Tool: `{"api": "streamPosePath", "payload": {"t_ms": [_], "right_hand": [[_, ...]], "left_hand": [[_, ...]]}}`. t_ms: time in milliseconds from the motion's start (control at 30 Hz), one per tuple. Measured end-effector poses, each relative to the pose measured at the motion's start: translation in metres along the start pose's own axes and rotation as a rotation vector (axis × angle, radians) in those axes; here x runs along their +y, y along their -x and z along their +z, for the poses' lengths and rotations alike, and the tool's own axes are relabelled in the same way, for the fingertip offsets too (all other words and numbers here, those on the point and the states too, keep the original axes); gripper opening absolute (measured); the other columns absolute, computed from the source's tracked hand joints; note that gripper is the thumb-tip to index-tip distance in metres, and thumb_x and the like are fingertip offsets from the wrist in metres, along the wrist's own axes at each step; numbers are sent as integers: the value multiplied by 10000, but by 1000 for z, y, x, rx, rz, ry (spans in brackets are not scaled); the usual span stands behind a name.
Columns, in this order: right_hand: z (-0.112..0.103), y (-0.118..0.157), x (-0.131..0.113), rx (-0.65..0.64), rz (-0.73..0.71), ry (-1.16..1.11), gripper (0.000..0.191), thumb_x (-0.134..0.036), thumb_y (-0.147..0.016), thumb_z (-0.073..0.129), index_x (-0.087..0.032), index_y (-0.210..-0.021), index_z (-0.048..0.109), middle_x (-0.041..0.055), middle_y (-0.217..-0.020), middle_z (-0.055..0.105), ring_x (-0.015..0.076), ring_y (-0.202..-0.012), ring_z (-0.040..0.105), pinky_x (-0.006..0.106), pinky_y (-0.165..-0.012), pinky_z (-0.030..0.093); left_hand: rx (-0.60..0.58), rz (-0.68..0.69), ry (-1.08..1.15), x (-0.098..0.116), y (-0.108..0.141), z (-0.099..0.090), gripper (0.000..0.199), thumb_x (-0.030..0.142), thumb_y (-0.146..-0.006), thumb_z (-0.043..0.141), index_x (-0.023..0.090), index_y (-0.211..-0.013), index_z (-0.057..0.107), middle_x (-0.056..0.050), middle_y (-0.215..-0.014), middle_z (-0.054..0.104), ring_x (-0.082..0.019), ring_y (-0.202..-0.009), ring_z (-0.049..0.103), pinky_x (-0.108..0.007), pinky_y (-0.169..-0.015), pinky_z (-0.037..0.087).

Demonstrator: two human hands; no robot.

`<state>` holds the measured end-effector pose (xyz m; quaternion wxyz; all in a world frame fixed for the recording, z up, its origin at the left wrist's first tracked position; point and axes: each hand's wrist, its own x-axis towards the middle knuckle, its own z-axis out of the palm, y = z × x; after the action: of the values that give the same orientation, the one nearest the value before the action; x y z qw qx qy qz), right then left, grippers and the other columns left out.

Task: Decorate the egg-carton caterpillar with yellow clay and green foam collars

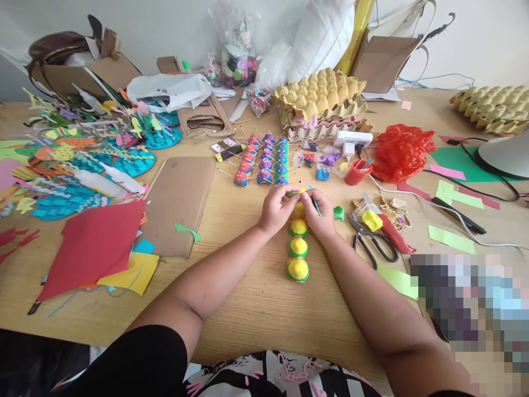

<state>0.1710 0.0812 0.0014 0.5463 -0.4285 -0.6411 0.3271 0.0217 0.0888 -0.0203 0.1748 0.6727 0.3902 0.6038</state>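
Observation:
A strip of egg-carton cups (298,247), covered in yellow and green clay, lies lengthwise on the table in front of me. At its far end my left hand (278,209) is closed, fingertips pinching the edge of the last cup. My right hand (320,214) is closed at the same end, with a thin blue stick-like tool (316,203) held in its fingers. Both sets of fingers partly hide that cup. A small lump of green clay (339,213) sits just right of my right hand. Beyond are red (247,161), purple (266,160) and green-and-blue (281,160) egg-carton caterpillars with pins.
Scissors (372,242), a red-handled cutter (394,231) and yellow clay (372,220) lie to the right. Behind them stand a red cup (357,173) and a crumpled red bag (403,153). Egg trays (320,96) are stacked at the back. Cardboard (179,198) and red paper (97,242) lie left.

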Motion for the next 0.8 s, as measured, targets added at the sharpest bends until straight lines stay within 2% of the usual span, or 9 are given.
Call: {"api": "streamPosePath", "payload": {"t_ms": [167,333,500,700,800], "right_hand": [[-1,-2,1,110,46,-11,547,-715,-940,589,-226,-696,575,-22,-655,499,140,-660,464,295,-629,406],[-1,-2,-1,60,69,-6,623,-783,-928,556,-227,-646,538,-22,-629,465,135,-633,440,299,-608,383],[-1,-2,-3,56,81,10,642,-810,-902,569,-226,-635,554,-25,-605,451,134,-618,421,296,-585,362],[-1,-2,-3,54,95,10,661,-840,-871,582,-219,-643,582,-24,-607,483,133,-622,442,295,-593,379],[-1,-2,-1,57,88,4,684,-875,-859,569,-225,-645,578,-23,-614,474,135,-624,438,298,-590,379]], "left_hand": [[-32,86,-2,-1,0,1,197,343,-1006,718,215,-1153,746,-69,-1070,801,-170,-958,725,-303,-852,588],[-13,105,-34,0,-2,-1,136,327,-1017,705,217,-1072,763,-55,-1007,798,-169,-946,733,-321,-879,578],[-35,64,-13,0,-1,0,224,342,-982,757,228,-1173,738,-44,-1011,789,-157,-902,729,-293,-803,564],[-8,73,-33,2,0,0,160,371,-989,745,215,-1026,754,-46,-957,794,-158,-886,710,-282,-755,545],[-15,49,-35,3,-1,0,151,367,-976,762,220,-1012,763,-41,-952,796,-153,-877,705,-278,-747,535]]}}
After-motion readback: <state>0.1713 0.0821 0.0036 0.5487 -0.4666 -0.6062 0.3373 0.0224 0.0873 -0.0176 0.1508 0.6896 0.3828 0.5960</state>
